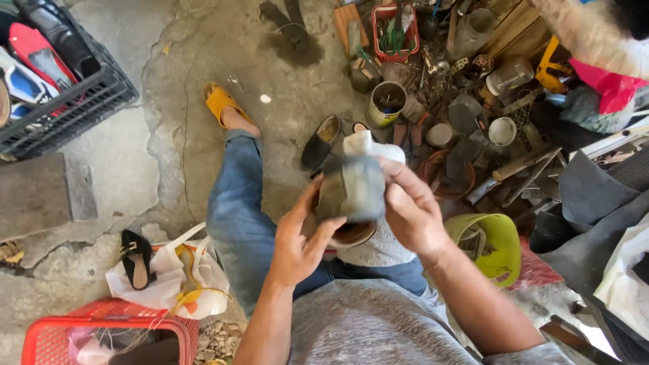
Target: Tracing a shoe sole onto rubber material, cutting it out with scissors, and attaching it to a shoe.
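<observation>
Holding a worn grey shoe (351, 192) sole-up over my lap, I grip its heel end with my left hand (301, 240) while my right hand (412, 213) clasps the toe side, probably to steady it for a close look. It looks dusty, with a brown rim. On the concrete floor (135, 149) beyond lie a black shoe (320, 142) and a tin can (386, 103).

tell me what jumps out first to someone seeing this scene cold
At centre, the left hand and right hand grip a grey shoe held up over the lap. Above and to the right, a dense clutter of tools and tins covers the concrete floor, with a lime-green bucket beside the right forearm. A bright yellow sandal on the outstretched foot and a red basket at lower left add the strongest colour.
</observation>
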